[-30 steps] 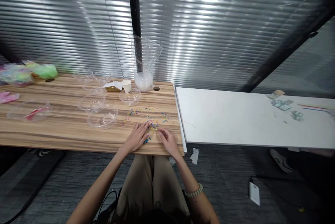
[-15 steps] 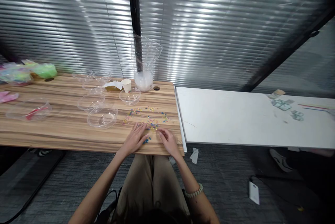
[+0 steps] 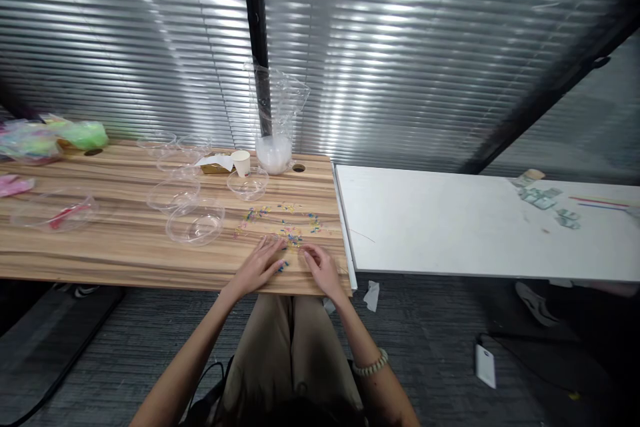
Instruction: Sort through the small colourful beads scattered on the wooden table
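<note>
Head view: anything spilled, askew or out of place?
A crumpled white scrap lies on the dark floor, like dropped litter. A white device lies there too, further right. Small coloured pieces are scattered loose on the wooden table near the left hand and right hand; whether spilled or set out, I can't tell.

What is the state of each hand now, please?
Left hand: open, fingers outstretched beside the coloured pieces.
Right hand: fingers curled near the same pieces; whether it holds anything cannot be told.
</note>
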Demonstrator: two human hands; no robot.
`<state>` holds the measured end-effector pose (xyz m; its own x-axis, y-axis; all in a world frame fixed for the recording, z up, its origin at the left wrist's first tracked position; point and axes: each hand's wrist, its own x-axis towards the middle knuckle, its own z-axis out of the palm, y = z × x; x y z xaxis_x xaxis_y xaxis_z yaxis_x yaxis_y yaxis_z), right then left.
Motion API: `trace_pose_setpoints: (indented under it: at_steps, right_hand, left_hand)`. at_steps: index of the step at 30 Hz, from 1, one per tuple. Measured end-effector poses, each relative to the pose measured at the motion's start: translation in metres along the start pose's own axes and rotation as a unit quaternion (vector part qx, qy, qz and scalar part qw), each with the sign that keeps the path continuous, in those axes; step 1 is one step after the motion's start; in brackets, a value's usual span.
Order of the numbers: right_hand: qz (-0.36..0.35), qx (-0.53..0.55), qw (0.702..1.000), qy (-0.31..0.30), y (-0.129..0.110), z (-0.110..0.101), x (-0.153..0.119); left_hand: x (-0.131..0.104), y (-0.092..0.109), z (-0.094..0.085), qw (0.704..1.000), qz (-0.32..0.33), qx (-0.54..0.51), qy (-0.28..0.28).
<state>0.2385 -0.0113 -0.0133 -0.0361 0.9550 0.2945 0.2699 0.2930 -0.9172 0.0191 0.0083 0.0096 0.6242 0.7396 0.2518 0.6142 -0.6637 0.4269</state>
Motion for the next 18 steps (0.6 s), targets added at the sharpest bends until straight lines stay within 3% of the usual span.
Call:
trace_pose_setpoints:
  at_steps: [18]
  right_hand:
    - [0.004, -0.014, 1.000, -0.011, -0.0046, -0.0018, -0.0011]
  left_hand:
    - [-0.0040, 0.0038, -0.0036, 0.999, -0.009, -0.038, -0.012]
